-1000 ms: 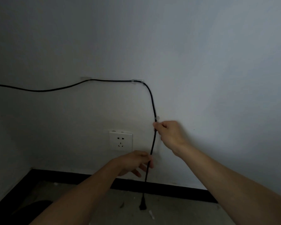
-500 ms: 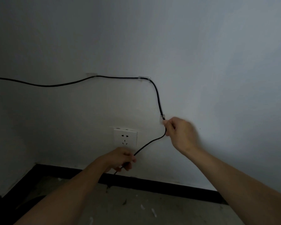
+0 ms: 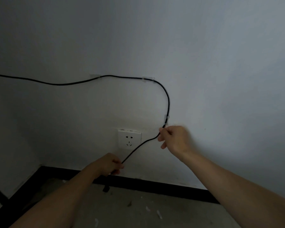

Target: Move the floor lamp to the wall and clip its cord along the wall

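Observation:
A black lamp cord point(image 3: 167, 97) runs in from the left edge along the white wall. It passes a clear clip point(image 3: 95, 76), then a second clear clip point(image 3: 148, 79), and bends down to a third clip point(image 3: 166, 119). My right hand point(image 3: 174, 139) pinches the cord just under that third clip. From there the cord slants down-left to my left hand point(image 3: 108, 164), which is closed around it. The black plug point(image 3: 106, 188) dangles below my left hand, near the floor. The lamp itself is out of view.
A white wall socket point(image 3: 129, 139) sits between my hands, just left of the slanting cord. A black skirting board point(image 3: 155, 183) runs along the wall's foot above a grey concrete floor point(image 3: 138, 208) with small white scraps. A wall corner lies at the lower left.
The cord below the third clip hung straight down; my left hand has pulled it left, below the socket, so it now slants. The view has shifted, and the plug is off the floor.

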A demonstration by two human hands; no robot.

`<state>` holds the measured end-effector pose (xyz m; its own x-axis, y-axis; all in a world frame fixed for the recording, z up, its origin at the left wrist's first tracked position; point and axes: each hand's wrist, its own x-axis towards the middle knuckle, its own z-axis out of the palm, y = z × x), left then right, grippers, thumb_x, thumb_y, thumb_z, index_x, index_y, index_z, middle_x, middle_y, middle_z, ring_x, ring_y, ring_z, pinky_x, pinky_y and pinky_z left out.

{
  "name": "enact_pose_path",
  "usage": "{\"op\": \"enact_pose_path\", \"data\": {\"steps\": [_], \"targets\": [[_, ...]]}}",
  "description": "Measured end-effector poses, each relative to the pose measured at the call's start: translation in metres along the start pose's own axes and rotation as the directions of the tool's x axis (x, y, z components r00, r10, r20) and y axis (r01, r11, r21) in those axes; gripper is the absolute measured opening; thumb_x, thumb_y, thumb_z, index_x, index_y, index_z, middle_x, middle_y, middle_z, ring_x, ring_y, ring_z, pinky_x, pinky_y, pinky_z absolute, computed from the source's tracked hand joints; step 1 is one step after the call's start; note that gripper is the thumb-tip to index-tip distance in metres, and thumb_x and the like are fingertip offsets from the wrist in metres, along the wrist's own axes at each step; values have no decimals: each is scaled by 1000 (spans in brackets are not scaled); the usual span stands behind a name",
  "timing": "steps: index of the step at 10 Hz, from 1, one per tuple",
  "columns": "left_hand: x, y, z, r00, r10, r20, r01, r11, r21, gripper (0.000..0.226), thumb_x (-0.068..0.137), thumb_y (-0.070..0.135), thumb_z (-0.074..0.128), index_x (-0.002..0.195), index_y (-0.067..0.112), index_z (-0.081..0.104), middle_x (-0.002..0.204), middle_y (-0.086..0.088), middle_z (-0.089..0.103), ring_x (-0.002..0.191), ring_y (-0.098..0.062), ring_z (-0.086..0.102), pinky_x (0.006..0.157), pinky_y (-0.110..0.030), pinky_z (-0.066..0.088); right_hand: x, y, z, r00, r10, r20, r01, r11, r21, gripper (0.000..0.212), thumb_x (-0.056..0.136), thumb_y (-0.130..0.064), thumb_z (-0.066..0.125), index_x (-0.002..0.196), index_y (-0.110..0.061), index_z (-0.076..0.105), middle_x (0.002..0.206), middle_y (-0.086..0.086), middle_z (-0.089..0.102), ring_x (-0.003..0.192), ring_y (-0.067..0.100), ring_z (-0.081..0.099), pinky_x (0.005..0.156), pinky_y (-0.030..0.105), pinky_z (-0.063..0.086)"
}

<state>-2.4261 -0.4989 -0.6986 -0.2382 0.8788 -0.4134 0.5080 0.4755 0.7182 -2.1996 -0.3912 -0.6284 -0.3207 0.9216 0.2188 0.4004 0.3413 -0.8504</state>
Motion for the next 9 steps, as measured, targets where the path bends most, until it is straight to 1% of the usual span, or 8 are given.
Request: {"op": "enact_pose_path", "data": {"steps": [2, 3, 4, 5, 6, 7, 8, 9], "targets": [[2, -17, -10, 991, -9, -130, 10, 1000, 10, 19, 90, 18, 57, 89, 2, 67, 65, -6, 61, 54, -12, 53, 42, -12, 40, -2, -2, 2, 974, 153, 165, -176, 975, 138, 21, 93, -36, 59, 79, -23, 68, 70, 1, 74, 46, 17, 67, 56, 27, 50], [7, -13, -10, 978, 32, -206, -19, 998, 65, 17, 88, 20, 58, 81, 6, 66, 74, -8, 62, 65, -16, 55, 50, -19, 40, -1, -2, 7, 980, 145, 135, -162, 978, 130, 23, 93, -31, 59, 76, -19, 68, 71, 3, 74, 46, 16, 65, 57, 28, 51], [10, -1, -9, 956, 107, -274, -86, 992, 88, 17, 85, 19, 62, 91, 4, 70, 88, -11, 67, 81, -21, 59, 70, -26, 46, 0, 0, 9, 989, 118, 92, -124, 990, 66, 26, 94, -30, 57, 76, -16, 69, 74, 3, 74, 49, 15, 67, 53, 25, 47], [7, 18, -11, 873, 246, -422, -194, 968, 162, 16, 84, 16, 61, 85, 4, 71, 88, -13, 72, 81, -19, 62, 70, -28, 44, -1, 3, 9, 993, 79, 82, -77, 997, -34, 32, 95, -32, 54, 72, -15, 68, 73, -1, 73, 51, 14, 68, 57, 31, 53], [2, 35, -17, 764, 294, -574, -237, 956, 175, 21, 85, 20, 58, 74, 6, 68, 75, -13, 70, 74, -24, 64, 68, -33, 48, -4, 4, 3, 993, 33, 109, -9, 978, -207, 38, 95, -35, 53, 70, -10, 68, 71, 5, 74, 58, 20, 71, 66, 38, 57], [-1, 47, -24, 675, 289, -679, -255, 955, 153, 26, 86, 28, 55, 68, 11, 61, 73, -10, 69, 71, -27, 64, 67, -37, 50, -5, 1, -11, 986, -23, 163, 93, 894, -437, 51, 93, -47, 51, 57, -11, 58, 55, 3, 62, 57, 26, 63, 51, 32, 44], [-5, 55, -27, 629, 245, -738, -242, 964, 113, 27, 87, 34, 53, 66, 17, 54, 71, -5, 63, 70, -27, 60, 63, -32, 45, -10, -21, -29, 981, -103, 163, 182, 768, -614, 60, 91, -55, 50, 49, -13, 44, 45, -2, 45, 52, 24, 51, 43, 28, 24], [-6, 60, -35, 594, 205, -778, -271, 961, 47, 29, 88, 35, 51, 72, 12, 58, 73, -8, 65, 69, -28, 61, 64, -35, 48, -14, -69, -47, 963, -266, 30, 251, 858, -448, 54, 89, -56, 52, 58, -12, 58, 52, 1, 59, 59, 27, 61, 51, 32, 41]]}}
